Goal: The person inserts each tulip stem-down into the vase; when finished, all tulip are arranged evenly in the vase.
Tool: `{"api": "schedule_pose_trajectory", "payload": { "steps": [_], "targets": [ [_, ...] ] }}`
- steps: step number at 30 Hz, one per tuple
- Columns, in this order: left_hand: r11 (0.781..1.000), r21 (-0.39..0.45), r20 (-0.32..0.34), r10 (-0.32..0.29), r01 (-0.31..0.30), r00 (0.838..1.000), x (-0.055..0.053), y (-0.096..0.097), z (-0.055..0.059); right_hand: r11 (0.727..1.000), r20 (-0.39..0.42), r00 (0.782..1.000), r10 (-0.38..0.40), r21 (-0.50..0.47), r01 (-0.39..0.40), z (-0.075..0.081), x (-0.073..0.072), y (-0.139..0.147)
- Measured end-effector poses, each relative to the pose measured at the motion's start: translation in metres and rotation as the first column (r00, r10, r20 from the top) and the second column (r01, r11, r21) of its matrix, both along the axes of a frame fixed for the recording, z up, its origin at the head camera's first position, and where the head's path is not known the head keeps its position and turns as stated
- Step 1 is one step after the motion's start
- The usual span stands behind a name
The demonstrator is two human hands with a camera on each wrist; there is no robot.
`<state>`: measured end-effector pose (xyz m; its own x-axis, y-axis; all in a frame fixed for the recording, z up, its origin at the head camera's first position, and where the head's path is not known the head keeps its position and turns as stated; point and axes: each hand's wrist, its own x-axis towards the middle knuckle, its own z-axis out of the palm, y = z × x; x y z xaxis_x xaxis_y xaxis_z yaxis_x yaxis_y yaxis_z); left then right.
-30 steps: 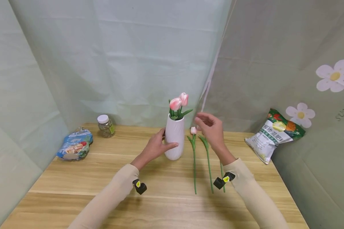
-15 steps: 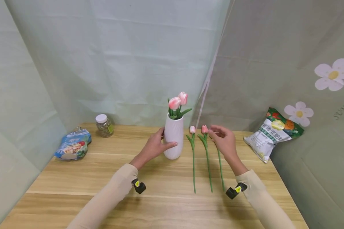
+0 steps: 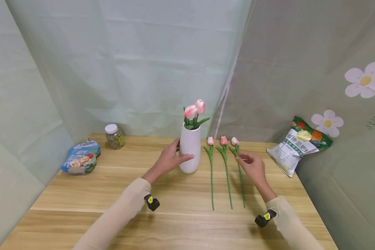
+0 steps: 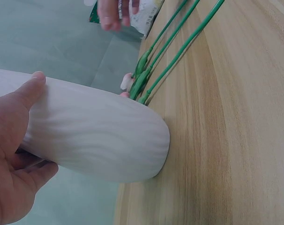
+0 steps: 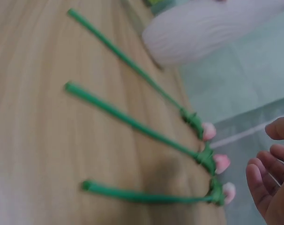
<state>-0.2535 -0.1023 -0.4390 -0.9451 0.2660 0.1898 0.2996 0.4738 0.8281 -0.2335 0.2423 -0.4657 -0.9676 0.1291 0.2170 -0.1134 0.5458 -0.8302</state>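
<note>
My left hand [image 3: 168, 159] grips a white ribbed vase [image 3: 191, 143] standing upright on the table, thumb across its front and fingers round the far side. Two pink tulips [image 3: 191, 112] with green leaves rise from its mouth. To the right lie three tulips side by side, heads toward the back: a left one [image 3: 210, 141], a middle one [image 3: 223, 140] and a right one [image 3: 235, 141]. My right hand [image 3: 253, 168] hovers above the right tulip's stem, fingers loosely bent. In the right wrist view, nothing sits between the right fingers [image 5: 259, 185].
A lidded jar [image 3: 114, 138] stands at the back left, beside a blue food packet [image 3: 82, 158]. At the right edge, a white and green bag [image 3: 295, 149] leans on the curtain [image 3: 268, 86] that closes off the wooden table [image 3: 168, 225].
My right hand has moved right and toward me, from beside the vase to over the right tulip, uncovering the flower heads. The left hand keeps its grip on the vase.
</note>
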Motion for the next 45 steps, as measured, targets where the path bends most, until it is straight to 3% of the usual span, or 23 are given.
{"api": "schedule_pose_trajectory", "payload": {
  "steps": [16, 33, 45],
  "targets": [
    [1.000, -0.010, 0.011, 0.005, -0.005, 1.000, 0.001, 0.000, 0.001, 0.998, 0.140, 0.989, -0.053, 0.048, 0.047, -0.041, 0.004, 0.022],
    [1.000, -0.005, 0.005, -0.012, 0.012, 1.000, 0.000, -0.001, 0.001, 0.990, 0.120, 0.990, -0.072, 0.132, 0.056, -0.050, -0.005, 0.021],
    [1.000, 0.000, 0.005, -0.013, 0.013, 1.000, 0.001, -0.001, 0.002, 0.982, 0.153, 0.983, -0.105, 0.172, 0.078, -0.052, -0.011, 0.020]
  ]
}}
